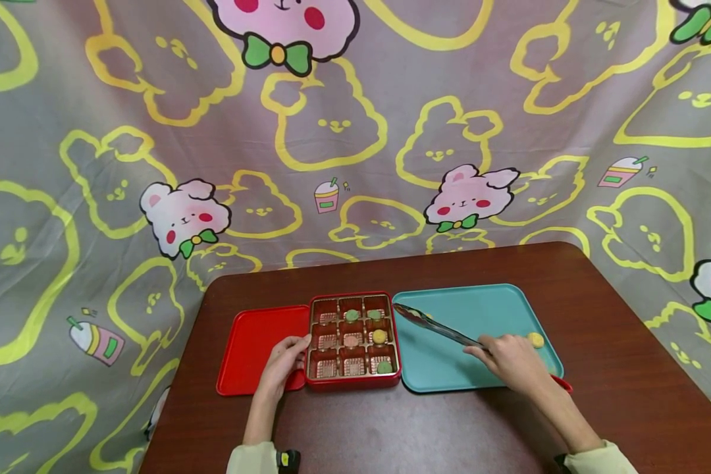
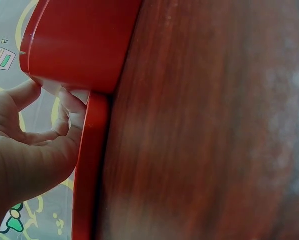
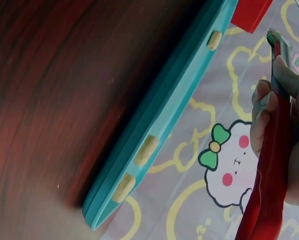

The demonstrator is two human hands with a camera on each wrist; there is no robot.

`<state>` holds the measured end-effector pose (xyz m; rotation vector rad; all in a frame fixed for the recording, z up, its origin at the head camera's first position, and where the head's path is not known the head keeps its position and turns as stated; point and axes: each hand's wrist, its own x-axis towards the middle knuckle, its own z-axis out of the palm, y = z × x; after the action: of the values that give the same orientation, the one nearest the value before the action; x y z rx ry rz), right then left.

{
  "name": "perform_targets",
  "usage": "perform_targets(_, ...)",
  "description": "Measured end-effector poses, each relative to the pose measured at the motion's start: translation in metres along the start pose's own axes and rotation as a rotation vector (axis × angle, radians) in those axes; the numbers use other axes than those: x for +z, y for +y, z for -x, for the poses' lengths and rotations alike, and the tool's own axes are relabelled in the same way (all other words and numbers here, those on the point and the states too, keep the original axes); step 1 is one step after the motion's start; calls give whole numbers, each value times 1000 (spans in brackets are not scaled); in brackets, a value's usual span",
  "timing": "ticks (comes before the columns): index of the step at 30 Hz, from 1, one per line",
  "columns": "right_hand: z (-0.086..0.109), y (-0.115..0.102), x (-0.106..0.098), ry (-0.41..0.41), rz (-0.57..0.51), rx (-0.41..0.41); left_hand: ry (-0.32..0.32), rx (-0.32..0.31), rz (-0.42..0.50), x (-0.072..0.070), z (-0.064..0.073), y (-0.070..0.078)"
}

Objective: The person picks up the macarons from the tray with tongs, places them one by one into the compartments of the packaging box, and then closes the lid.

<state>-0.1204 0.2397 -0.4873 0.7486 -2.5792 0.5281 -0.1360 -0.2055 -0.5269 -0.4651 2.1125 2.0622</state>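
1 tongs point(image 1: 450, 332) in R hand point(image 1: 512, 361), 1 9-compt box point(image 1: 355, 382)

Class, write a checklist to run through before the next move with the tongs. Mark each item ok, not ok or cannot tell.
1. Red box steadied: ok; the left hand holds its left side.
2. Tongs in hand: ok; the right hand grips them.
3. Cookie in the tongs: cannot tell; the tips are too small to read.
4. Tongs' tips over a compartment: not ok; they appear to be just right of the box, by the blue tray's far left corner.
5. Free compartment: ok; the near left one looks bare.
6. Cookies on the tray: ok; a yellow cookie lies near its right edge.
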Motion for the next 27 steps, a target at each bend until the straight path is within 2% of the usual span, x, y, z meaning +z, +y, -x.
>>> perform_targets(8, -3, -5, 9, 47, -8, -57, 7, 9, 0, 1, 3, 0)
perform_targets(18, -11, -20, 11, -20, -35, -31, 3, 2, 10, 2, 4, 4)
perform_targets(27, -14, -29, 17, -48, -64, -59, 12, -3, 26, 3, 4, 4)
